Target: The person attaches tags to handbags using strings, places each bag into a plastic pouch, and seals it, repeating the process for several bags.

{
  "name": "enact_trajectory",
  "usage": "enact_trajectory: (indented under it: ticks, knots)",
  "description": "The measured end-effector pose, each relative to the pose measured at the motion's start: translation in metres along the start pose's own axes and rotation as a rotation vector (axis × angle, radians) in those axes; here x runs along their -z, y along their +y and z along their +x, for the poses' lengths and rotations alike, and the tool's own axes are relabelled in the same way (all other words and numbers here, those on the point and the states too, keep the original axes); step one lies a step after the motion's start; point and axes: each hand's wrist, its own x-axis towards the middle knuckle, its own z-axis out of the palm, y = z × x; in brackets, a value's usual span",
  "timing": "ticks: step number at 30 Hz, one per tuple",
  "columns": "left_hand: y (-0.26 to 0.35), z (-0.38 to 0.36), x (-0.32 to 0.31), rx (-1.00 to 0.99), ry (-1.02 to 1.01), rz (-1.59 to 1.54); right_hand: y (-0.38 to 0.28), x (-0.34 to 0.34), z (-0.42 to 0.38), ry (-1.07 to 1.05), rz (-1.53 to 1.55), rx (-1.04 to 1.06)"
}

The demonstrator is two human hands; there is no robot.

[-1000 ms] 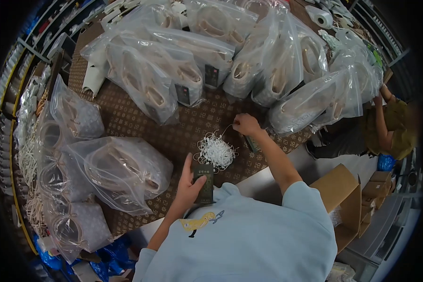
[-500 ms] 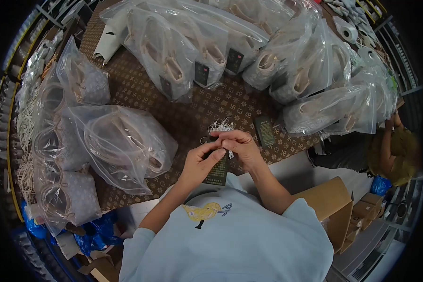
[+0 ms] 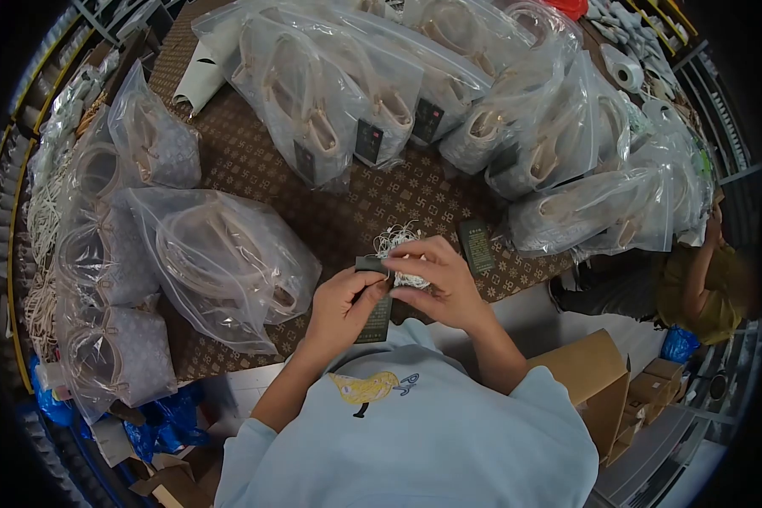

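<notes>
My left hand (image 3: 339,306) pinches a dark green hang tag (image 3: 374,328) with small printed lettering, held above the table's front edge. Beside it, my right hand (image 3: 450,286) is curved at the upper part of the tag, thumb and fingers apart. Whether a thin string lies at its fingertips is too small to tell. A tangle of white tag strings (image 3: 396,237) lies just beyond my hands, partly covered by the right one. To the right, another dark hang tag (image 3: 476,245) rests flat on the brown patterned table (image 3: 254,157).
Pale handbags in clear plastic stand at the back (image 3: 300,102) and right (image 3: 567,212). A large bagged handbag (image 3: 229,262) lies left, by several more. An open cardboard box (image 3: 580,372) is at my right; another person (image 3: 694,284) is at far right.
My hands have moved apart from a joined pinch above the tag. The tag has shifted slightly left, its top edge now showing, and my right fingers have spread.
</notes>
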Motion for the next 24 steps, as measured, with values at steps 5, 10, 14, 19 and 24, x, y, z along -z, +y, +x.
enact_trajectory:
  ticks: [5,10,14,19,24]
  knots:
    - [0.007,-0.002,0.004,-0.047,-0.034,0.123,0.01,-0.011,-0.006,-0.136,0.129,0.007]
    - [0.008,-0.007,0.005,0.015,-0.025,0.087,0.003,-0.013,-0.005,-0.112,0.117,-0.015]
    - [0.004,-0.01,0.005,-0.008,-0.031,0.023,-0.004,-0.011,-0.006,-0.076,0.108,-0.124]
    - [0.005,-0.011,-0.003,0.097,0.196,-0.298,-0.005,-0.012,-0.006,0.046,0.18,-0.196]
    - [0.005,-0.014,0.001,0.19,0.11,-0.23,-0.01,-0.023,-0.003,0.084,0.099,-0.217]
